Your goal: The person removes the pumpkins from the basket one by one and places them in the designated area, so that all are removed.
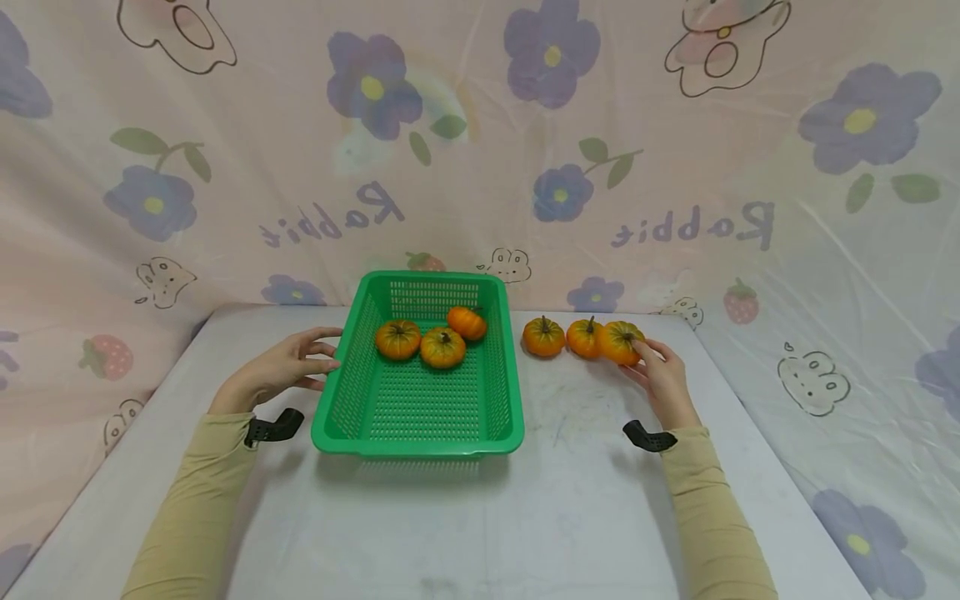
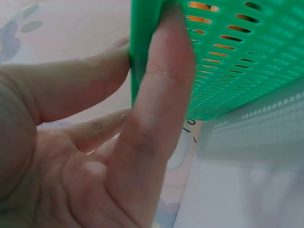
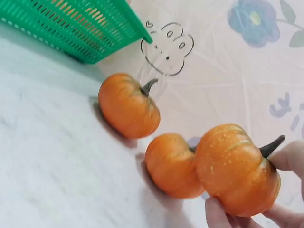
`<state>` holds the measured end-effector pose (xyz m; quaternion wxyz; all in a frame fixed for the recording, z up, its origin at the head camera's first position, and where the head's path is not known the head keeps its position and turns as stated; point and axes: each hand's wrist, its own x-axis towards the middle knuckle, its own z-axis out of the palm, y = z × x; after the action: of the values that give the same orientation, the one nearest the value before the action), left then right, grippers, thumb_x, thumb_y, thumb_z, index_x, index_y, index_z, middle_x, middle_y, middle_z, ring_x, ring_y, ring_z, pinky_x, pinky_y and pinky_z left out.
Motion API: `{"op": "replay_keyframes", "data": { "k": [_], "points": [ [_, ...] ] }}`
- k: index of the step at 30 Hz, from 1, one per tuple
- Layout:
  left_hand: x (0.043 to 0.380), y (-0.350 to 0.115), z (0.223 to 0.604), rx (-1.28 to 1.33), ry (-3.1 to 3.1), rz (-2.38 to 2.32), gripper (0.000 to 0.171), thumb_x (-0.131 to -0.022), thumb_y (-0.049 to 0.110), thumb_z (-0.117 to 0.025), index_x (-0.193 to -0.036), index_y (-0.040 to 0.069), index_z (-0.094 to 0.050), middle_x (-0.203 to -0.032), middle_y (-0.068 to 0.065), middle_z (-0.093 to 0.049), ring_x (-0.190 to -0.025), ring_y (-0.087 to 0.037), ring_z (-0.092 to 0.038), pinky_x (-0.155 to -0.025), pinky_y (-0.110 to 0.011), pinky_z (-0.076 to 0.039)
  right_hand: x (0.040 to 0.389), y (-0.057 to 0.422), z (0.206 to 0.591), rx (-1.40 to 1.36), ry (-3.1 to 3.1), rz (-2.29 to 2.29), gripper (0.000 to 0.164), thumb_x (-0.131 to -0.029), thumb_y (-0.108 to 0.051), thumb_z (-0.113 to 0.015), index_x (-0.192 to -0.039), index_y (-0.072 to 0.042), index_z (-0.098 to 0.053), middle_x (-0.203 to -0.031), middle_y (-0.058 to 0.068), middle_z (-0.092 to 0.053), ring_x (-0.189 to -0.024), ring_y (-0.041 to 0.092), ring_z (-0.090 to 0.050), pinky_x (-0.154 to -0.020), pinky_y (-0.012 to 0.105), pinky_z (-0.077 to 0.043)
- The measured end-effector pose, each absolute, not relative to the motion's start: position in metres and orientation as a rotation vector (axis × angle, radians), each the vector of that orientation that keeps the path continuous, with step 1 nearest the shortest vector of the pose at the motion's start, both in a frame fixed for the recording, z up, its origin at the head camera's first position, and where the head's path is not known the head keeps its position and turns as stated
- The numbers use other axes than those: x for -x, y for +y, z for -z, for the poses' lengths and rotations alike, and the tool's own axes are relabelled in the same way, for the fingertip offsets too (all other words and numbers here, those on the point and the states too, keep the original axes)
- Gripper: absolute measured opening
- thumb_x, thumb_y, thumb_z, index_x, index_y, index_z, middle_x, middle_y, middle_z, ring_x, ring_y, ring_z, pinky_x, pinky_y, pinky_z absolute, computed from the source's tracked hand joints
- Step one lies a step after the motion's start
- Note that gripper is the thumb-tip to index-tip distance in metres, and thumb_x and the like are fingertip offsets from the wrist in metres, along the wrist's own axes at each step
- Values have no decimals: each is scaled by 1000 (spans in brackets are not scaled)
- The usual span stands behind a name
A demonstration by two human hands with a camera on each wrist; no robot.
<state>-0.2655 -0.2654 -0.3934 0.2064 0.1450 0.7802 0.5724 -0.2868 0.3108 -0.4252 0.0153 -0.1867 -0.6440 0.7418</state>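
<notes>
A green plastic basket [image 1: 420,446] holds three small orange pumpkins near its far end. At its left rim is my left hand [image 1: 281,367], and the left wrist view shows a digit [image 2: 161,90] tucked against the underside of the rim [image 2: 142,47] with others on its outer face. My right hand [image 1: 663,379] grips a small pumpkin [image 3: 237,171] with a dark stem, its fingertips reaching round the side and beneath. Just left of that one, and partly covered by it, is another pumpkin [image 3: 171,166]. A further pumpkin [image 3: 128,107] sits closer to the basket.
Both the basket and the loose pumpkins are on a white-covered table [image 1: 585,517]. Behind them hangs a patterned curtain [image 1: 465,167], meeting the table's far edge. Each wrist carries a black camera mount [image 1: 273,427].
</notes>
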Motion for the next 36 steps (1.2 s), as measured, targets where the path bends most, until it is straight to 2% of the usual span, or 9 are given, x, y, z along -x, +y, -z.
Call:
{"op": "replay_keyframes", "data": {
  "k": [8,16,29,36],
  "points": [
    [265,-265,392,-394,2166,-1602,71,-96,12,-59,-152,3,-16,-125,-29,-44,-95,-27,-62,-81,-42,-55,286,320,435,631,-2024,-2267,65,-98,-30,-54,-150,-4,-24,-152,13,-19,-105,21,-52,-103,38,-39],
    [264,-264,391,-386,2162,-1599,71,-96,10,-59,-152,2,-15,-124,-30,-44,-94,-26,-62,-80,-42,-56,289,333,443,696,-2030,-2249,69,-98,-32,-54,-152,-6,-19,-153,14,-18,-111,22,-49,-102,36,-40],
    [267,-264,391,-397,2162,-1594,72,-96,10,-59,-152,3,-15,-126,-30,-42,-95,-27,-61,-80,-42,-56,301,347,453,778,-1982,-2197,70,-97,-32,-56,-151,-6,-19,-144,14,-27,-98,15,-55,-95,33,-46],
    [265,-264,390,-391,2159,-1596,73,-96,12,-60,-152,4,-15,-128,-29,-41,-97,-27,-60,-81,-41,-55,307,348,456,790,-2013,-2143,69,-97,-33,-55,-149,-3,-20,-145,16,-27,-98,15,-54,-94,31,-47]
  ]
}}
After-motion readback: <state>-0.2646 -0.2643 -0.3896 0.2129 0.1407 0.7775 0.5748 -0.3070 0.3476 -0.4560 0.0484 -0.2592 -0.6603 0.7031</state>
